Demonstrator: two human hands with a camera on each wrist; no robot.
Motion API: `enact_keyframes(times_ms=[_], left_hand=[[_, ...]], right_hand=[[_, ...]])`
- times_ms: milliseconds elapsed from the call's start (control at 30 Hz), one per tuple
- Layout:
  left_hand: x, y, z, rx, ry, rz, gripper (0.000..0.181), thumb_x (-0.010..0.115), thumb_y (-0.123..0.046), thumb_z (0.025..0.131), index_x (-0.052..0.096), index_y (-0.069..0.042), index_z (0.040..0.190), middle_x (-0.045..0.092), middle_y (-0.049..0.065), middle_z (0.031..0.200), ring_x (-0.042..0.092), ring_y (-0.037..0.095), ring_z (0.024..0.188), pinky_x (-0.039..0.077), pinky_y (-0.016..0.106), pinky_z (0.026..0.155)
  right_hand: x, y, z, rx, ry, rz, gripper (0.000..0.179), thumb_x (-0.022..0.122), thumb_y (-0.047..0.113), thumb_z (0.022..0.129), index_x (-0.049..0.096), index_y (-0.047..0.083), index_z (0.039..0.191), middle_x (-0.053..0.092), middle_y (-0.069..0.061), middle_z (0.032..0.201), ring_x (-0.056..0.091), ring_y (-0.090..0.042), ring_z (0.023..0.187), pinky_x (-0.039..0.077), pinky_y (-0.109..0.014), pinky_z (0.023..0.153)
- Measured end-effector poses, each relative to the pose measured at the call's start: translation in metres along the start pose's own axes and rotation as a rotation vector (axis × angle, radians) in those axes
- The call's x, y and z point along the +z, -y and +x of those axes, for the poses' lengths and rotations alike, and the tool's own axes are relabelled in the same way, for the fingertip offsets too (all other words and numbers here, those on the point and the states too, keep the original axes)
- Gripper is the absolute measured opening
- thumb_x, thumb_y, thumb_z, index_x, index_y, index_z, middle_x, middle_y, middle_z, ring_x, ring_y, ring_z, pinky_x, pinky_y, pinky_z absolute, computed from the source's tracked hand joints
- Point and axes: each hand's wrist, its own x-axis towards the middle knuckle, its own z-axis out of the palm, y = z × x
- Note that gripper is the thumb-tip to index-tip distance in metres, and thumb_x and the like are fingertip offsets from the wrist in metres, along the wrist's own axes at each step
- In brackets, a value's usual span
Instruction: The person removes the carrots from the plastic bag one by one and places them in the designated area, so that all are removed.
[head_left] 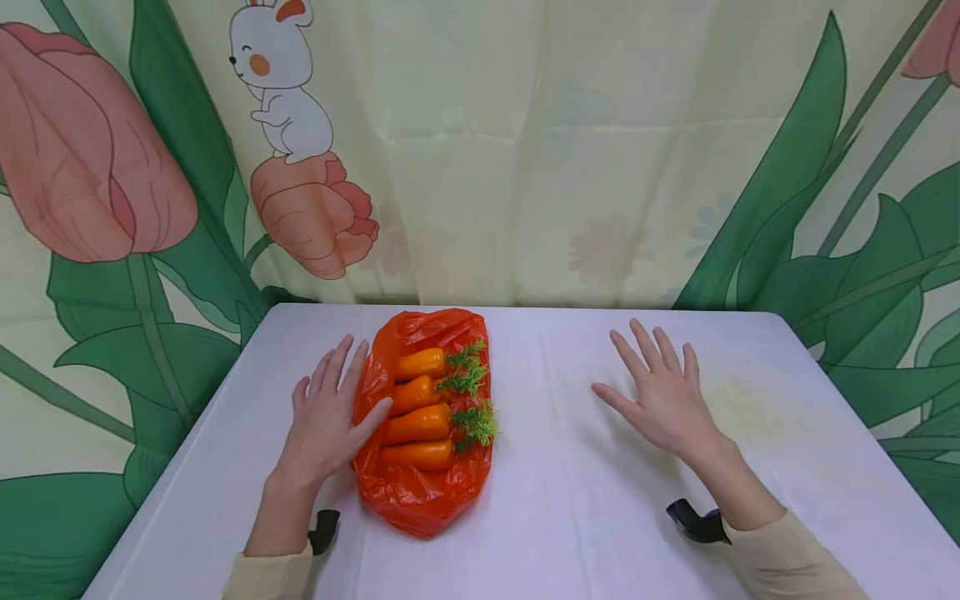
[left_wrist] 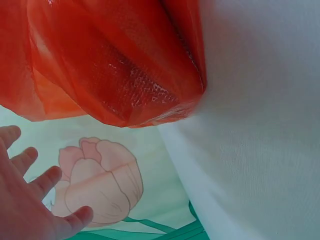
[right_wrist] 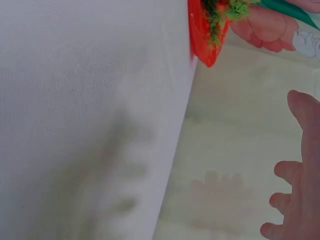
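**Nothing in grasp**

I see the left hand (head_left: 322,429) released, its fingers straight, at the left edge of a crumpled red plastic bag (head_left: 427,510); whether it touches, I cannot tell. The right hand (head_left: 667,404), also released, is well apart, above the white cloth-covered table (head_left: 555,508) where the bag lies. I judge handling not yet begun; the next move calls for a light grip. In the bag's open mouth lie four smooth orange carrots (head_left: 420,423) with feathery green tops (head_left: 476,422).
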Motion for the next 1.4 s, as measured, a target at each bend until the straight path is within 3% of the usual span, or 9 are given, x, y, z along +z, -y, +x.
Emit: enact_keyframes(times_ms=[300, 600, 933, 1400], left_hand=[[0.004, 0.001, 0.002, 0.007, -0.047, -0.061, 0.089, 0.066, -0.047, 0.092, 0.021, -0.017, 0.162, 0.015, 0.015, 0.164, 0.023, 0.042, 0.143, 0.024, 0.072, 0.108], [0.007, 0.0, 0.008, -0.032, -0.027, -0.143, 0.089, 0.064, -0.044, 0.094, 0.014, -0.019, 0.163, 0.012, 0.014, 0.166, 0.025, 0.043, 0.143, 0.027, 0.072, 0.108], [0.011, 0.0, 0.011, -0.035, -0.031, -0.187, 0.087, 0.063, -0.046, 0.095, 0.016, -0.018, 0.163, 0.017, 0.015, 0.164, 0.036, 0.042, 0.135, 0.037, 0.069, 0.103], [0.014, -0.001, 0.013, -0.091, 0.025, -0.303, 0.087, 0.062, -0.048, 0.097, 0.012, -0.023, 0.164, 0.014, 0.012, 0.165, 0.027, 0.041, 0.143, 0.035, 0.068, 0.106]], right_hand=[[0.005, 0.012, 0.012, -0.028, -0.012, 0.017, 0.08, 0.059, 0.055, 0.096, 0.034, 0.011, 0.158, 0.019, -0.017, 0.165, 0.013, -0.046, 0.148, 0.002, -0.071, 0.112], [0.016, 0.027, 0.026, -0.058, -0.02, 0.05, 0.079, 0.061, 0.053, 0.095, 0.035, 0.011, 0.157, 0.023, -0.015, 0.164, 0.017, -0.045, 0.147, 0.005, -0.069, 0.113], [0.026, 0.046, 0.042, -0.075, 0.001, 0.086, 0.08, 0.062, 0.052, 0.095, 0.034, 0.012, 0.158, 0.023, -0.014, 0.164, 0.02, -0.042, 0.147, 0.005, -0.065, 0.116], [0.038, 0.084, 0.07, -0.141, -0.02, 0.169, 0.079, 0.06, 0.055, 0.095, 0.034, 0.017, 0.159, 0.025, -0.01, 0.164, 0.023, -0.035, 0.147, 0.008, -0.063, 0.117]])
